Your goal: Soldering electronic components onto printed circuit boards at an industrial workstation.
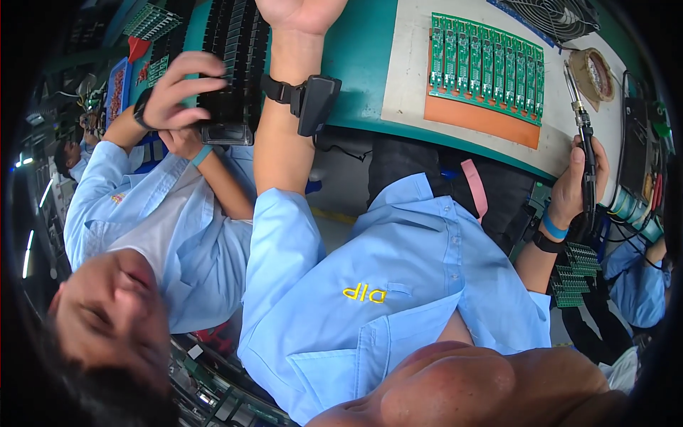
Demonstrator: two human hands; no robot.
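Teal worktop (363, 64) carries the circuit-board panel (488, 70), right of which my right hand (568, 188) grips a soldering iron (585, 132), seemingly readying, next calling for steady aim, while panel-left my left hand's (302, 10) cropped grasp I cannot tell.

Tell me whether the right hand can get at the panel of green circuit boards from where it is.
Probably yes: the right hand is just off the right side of the panel of green circuit boards, and nothing visible blocks the way. It appears to be holding the soldering iron, though.
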